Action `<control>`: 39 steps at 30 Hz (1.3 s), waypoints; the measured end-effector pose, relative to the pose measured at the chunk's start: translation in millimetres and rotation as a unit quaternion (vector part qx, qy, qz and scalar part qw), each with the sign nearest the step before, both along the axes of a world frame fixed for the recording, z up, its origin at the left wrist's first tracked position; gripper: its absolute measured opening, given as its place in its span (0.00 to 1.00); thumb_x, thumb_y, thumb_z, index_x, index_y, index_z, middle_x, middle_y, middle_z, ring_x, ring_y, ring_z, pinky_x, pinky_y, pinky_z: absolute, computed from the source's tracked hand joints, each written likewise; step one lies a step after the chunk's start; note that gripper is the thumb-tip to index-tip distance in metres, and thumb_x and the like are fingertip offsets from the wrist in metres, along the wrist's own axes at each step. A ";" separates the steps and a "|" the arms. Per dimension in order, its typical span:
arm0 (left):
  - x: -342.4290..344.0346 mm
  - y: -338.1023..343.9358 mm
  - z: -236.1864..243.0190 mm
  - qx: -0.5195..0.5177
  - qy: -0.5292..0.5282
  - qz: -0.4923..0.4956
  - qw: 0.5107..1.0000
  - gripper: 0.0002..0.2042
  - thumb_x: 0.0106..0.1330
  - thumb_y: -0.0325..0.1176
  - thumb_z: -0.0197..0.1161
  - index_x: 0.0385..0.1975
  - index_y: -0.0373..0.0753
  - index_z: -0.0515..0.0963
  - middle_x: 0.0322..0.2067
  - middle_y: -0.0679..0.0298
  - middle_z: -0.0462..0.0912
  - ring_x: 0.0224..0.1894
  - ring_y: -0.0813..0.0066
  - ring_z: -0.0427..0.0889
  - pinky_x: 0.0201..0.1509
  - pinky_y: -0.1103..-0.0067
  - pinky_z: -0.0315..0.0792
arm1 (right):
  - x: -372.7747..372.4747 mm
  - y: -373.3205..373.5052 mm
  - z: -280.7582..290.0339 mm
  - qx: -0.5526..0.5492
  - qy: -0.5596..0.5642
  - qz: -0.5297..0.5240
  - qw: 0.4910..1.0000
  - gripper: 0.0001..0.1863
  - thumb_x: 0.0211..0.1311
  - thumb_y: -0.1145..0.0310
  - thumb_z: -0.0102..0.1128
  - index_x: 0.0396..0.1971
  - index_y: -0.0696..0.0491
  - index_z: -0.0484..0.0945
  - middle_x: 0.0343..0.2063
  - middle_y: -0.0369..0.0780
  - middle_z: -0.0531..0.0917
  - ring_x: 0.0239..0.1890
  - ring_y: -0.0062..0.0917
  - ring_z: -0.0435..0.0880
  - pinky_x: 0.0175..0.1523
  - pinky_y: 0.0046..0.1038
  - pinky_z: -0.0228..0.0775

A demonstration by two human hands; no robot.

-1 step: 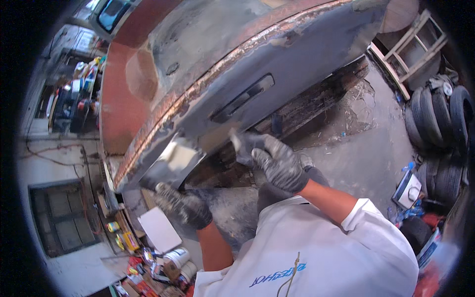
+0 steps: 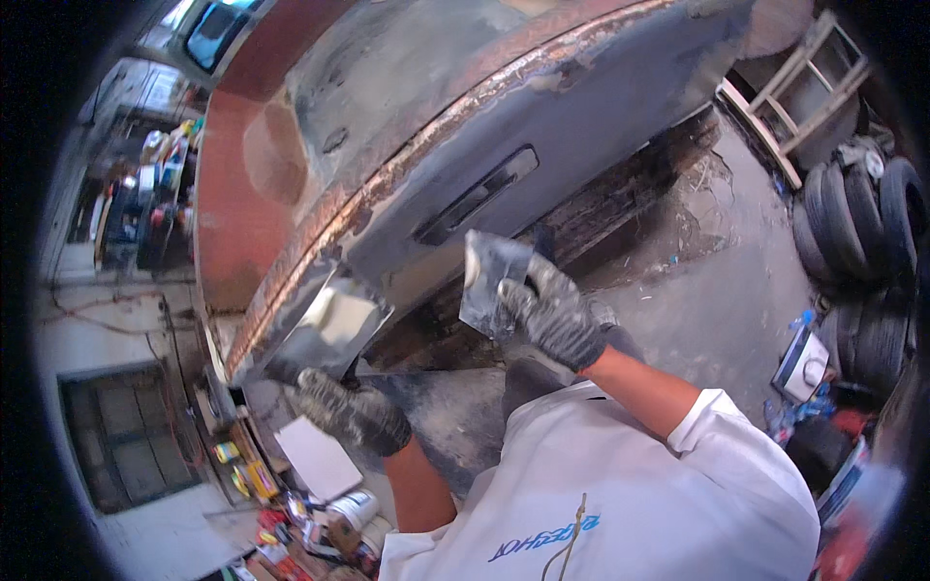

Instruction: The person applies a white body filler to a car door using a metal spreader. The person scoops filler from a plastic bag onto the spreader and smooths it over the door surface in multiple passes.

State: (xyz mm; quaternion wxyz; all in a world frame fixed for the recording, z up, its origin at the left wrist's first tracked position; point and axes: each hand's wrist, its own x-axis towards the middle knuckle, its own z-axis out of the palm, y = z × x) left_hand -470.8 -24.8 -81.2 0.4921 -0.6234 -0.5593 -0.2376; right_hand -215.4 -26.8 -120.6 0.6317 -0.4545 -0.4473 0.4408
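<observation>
My left hand (image 2: 354, 414), in a dark patterned work glove, grips the near edge of a dark flat plate (image 2: 312, 354). On the plate lies a smear of cream filler paste (image 2: 341, 312). My gloved right hand (image 2: 554, 318) pinches a thin grey spreader (image 2: 494, 279), its flat face showing and cream paste along its left edge. Just beyond both hands is a grey vehicle panel (image 2: 601, 145) with a long recess (image 2: 479, 196) and a rusty, flaking upper edge (image 2: 373, 189). The spreader appears apart from the panel, though the gap is hard to judge.
Several tyres (image 2: 841, 228) are stacked at the right, below a pale wooden frame (image 2: 812, 82). At lower left lie a white sheet (image 2: 318, 457), a white tub (image 2: 351, 505) and mixed clutter. A dark-framed window (image 2: 126, 431) is in the left wall.
The spreader in my right hand has turned from a blurred, narrow view to show its broad face. My left hand and the plate have shifted only slightly.
</observation>
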 end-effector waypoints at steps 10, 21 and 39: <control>-130.9 58.5 -25.7 -0.097 -0.156 -0.251 0.950 0.24 0.57 0.28 0.70 0.53 0.27 0.71 0.51 0.47 0.76 0.54 0.53 0.77 0.59 0.65 0.74 | -116.5 60.6 -51.3 -0.162 -0.127 -0.316 0.926 0.23 0.65 0.56 0.53 0.48 0.62 0.74 0.46 0.55 0.78 0.50 0.49 0.77 0.57 0.40 0.68; -183.0 67.5 -19.4 -0.107 -0.048 -0.424 0.898 0.23 0.66 0.23 0.58 0.62 0.32 0.65 0.61 0.43 0.65 0.61 0.44 0.69 0.65 0.58 0.65 | -133.1 89.0 -21.5 -0.206 -0.134 -0.428 0.870 0.24 0.68 0.53 0.43 0.42 0.59 0.77 0.40 0.58 0.79 0.47 0.52 0.77 0.54 0.44 0.68; -193.7 80.0 -28.7 -0.139 -0.095 -0.434 0.885 0.18 0.74 0.35 0.47 0.54 0.28 0.71 0.57 0.49 0.70 0.58 0.55 0.72 0.60 0.64 0.72 | -130.5 122.7 11.0 -0.244 -0.217 -0.399 0.857 0.21 0.62 0.56 0.45 0.37 0.60 0.78 0.39 0.57 0.80 0.46 0.52 0.78 0.54 0.45 0.68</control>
